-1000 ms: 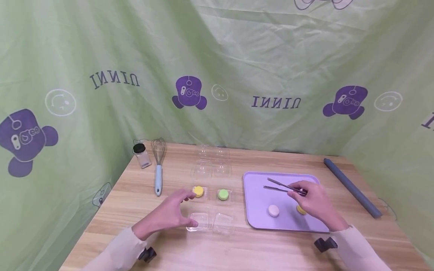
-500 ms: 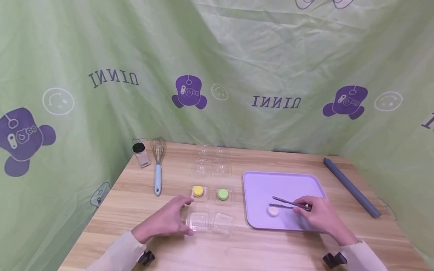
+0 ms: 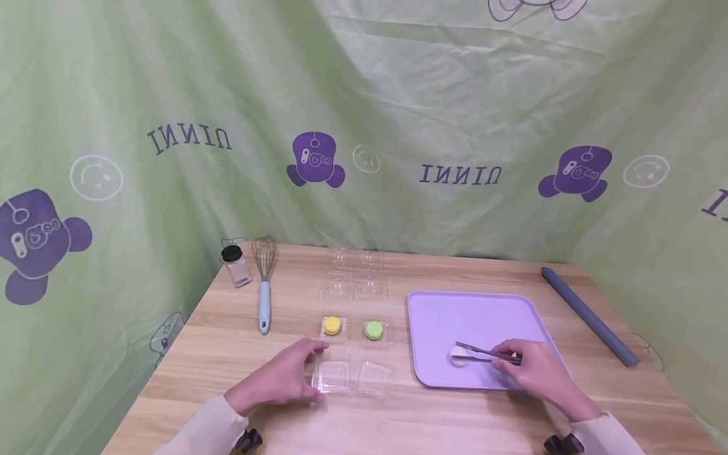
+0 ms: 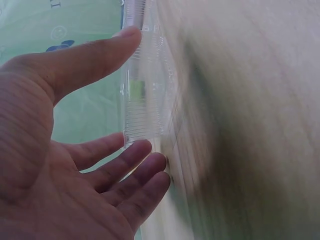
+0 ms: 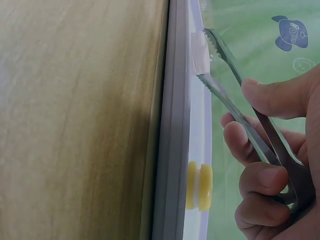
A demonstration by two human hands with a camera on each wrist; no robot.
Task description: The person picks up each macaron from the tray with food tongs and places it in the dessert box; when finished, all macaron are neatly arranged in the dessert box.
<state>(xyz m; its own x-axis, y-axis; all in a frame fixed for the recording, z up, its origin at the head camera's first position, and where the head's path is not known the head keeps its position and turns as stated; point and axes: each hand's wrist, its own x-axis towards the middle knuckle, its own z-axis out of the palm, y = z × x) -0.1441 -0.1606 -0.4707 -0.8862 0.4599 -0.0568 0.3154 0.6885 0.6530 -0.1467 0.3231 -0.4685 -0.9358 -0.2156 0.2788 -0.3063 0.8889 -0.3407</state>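
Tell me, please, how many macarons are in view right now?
4: a yellow macaron and a green macaron in the clear container, a white macaron between the tongs, another yellow one on the tray.

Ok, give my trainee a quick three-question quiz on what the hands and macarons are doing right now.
1. True or false: the tongs in the right hand close around the white macaron.
2. What does the left hand touch?
A) the whisk
B) the clear container
C) the tray
3. Fill in: the container holds a yellow and a ____ macaron.

Key: 1 true; 2 B; 3 green.
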